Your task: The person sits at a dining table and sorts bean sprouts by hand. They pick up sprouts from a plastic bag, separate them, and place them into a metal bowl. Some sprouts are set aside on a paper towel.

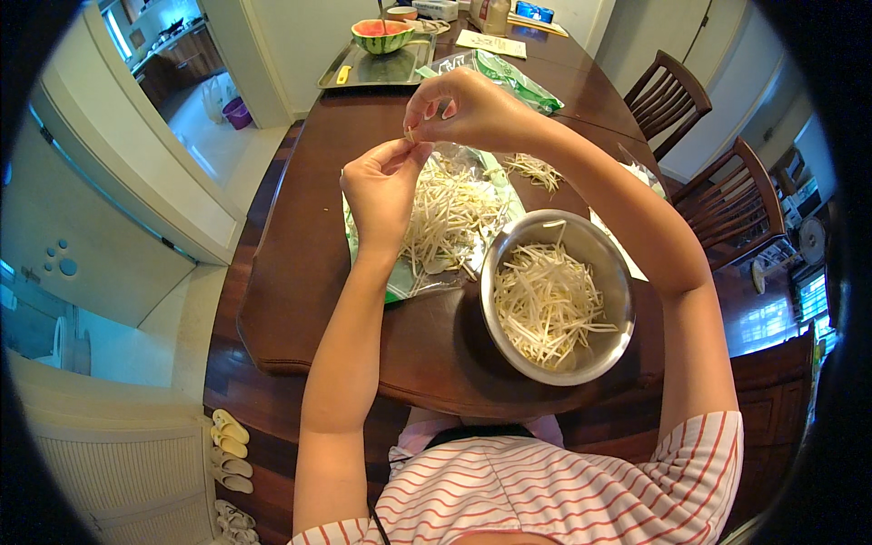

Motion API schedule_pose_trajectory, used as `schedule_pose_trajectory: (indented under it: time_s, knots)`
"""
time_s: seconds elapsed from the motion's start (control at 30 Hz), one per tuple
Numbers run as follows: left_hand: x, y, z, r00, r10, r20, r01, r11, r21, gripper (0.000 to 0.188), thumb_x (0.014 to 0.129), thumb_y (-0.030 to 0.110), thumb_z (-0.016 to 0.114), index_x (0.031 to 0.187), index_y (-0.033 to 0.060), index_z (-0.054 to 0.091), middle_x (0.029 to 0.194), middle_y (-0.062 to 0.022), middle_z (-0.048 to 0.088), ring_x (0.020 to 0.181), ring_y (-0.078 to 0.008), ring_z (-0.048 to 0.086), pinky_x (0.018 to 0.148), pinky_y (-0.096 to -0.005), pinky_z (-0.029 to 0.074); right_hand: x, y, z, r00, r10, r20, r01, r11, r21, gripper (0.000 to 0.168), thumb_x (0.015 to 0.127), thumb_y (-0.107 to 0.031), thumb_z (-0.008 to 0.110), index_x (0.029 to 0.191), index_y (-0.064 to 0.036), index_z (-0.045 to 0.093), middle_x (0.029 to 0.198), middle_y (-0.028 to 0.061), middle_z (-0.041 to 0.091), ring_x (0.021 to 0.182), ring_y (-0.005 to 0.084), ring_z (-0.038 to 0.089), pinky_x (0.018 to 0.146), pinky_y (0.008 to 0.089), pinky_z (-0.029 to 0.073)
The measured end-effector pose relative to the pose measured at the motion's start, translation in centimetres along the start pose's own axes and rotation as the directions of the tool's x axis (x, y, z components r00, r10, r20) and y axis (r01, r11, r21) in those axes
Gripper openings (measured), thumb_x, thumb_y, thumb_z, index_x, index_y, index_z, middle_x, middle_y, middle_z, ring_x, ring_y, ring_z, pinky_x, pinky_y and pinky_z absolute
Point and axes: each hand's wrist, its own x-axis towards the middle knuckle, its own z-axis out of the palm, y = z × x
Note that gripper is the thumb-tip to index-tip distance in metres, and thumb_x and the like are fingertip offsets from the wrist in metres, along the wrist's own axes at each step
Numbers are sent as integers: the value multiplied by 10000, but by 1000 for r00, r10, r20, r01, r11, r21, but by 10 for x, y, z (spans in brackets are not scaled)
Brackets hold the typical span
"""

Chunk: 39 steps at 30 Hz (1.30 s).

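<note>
My left hand (383, 184) and my right hand (463, 109) meet above the table, fingertips pinched together on a small pale bean sprout (410, 134). Most of that sprout is hidden by the fingers. Beneath them a loose heap of bean sprouts (449, 211) lies on an opened green-and-clear plastic bag (501, 178). Closer to my body, under my right forearm's inner side, a stainless steel bowl (616, 354) holds many more sprouts (545, 306). A smaller pile of thin sprout pieces (535, 172) rests on the bare wood beyond the bowl.
Farther up the wooden table (293, 306) are a metal tray (330, 76), a hollowed watermelon half (383, 41), a yellow-handled tool (344, 75), another green plastic bag (511, 78) and a printed sheet (492, 43). Wooden chairs (732, 197) line the right side.
</note>
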Motion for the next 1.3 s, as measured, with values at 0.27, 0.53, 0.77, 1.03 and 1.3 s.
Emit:
schedule_pose_trajectory:
  time_s: [0.27, 0.53, 0.77, 1.03, 1.3]
  knots:
    - [4, -7, 1, 1000, 3, -8, -4, 990, -140, 173, 883, 99, 697, 940, -64, 711, 823, -98, 732, 760, -115, 683, 709, -237, 527, -18, 36, -15, 983, 157, -97, -133, 967, 218, 274, 886, -262, 703, 1004, -16, 731, 935, 90, 733, 842, 139, 670, 795, 311, 528]
    - [3, -2, -2, 995, -83, 62, 93, 981, -169, 177, 917, 104, 661, 951, -67, 689, 876, -108, 727, 825, -120, 673, 766, -243, 519, -30, 27, -7, 986, 161, -31, -156, 979, 133, 177, 848, -164, 733, 928, -7, 714, 845, 62, 712, 798, 126, 639, 748, 317, 521]
    - [3, -6, -3, 986, -141, 93, 153, 979, -138, 193, 908, 118, 681, 984, -59, 690, 912, -101, 724, 813, -93, 651, 759, -217, 501, -36, 23, 2, 977, 162, -139, -169, 985, -35, 139, 824, -108, 711, 901, 8, 717, 815, 123, 713, 732, 187, 673, 686, 311, 531]
    - [-4, -7, 3, 977, -151, 149, 159, 986, -44, 200, 864, 65, 719, 973, -101, 695, 871, -126, 728, 793, -125, 689, 733, -226, 534, -52, 19, 29, 935, 97, -341, -239, 884, -402, 105, 775, -126, 666, 829, -37, 669, 806, 119, 679, 823, 302, 651, 720, 406, 521]
    - [-3, -13, 6, 992, -49, 115, 54, 998, -39, 188, 850, 98, 736, 942, -65, 717, 816, -92, 726, 737, -97, 668, 690, -223, 524, -68, 22, 15, 980, 103, -168, -106, 994, -6, 103, 849, -85, 657, 892, 1, 620, 820, 129, 652, 790, 241, 633, 716, 359, 506]
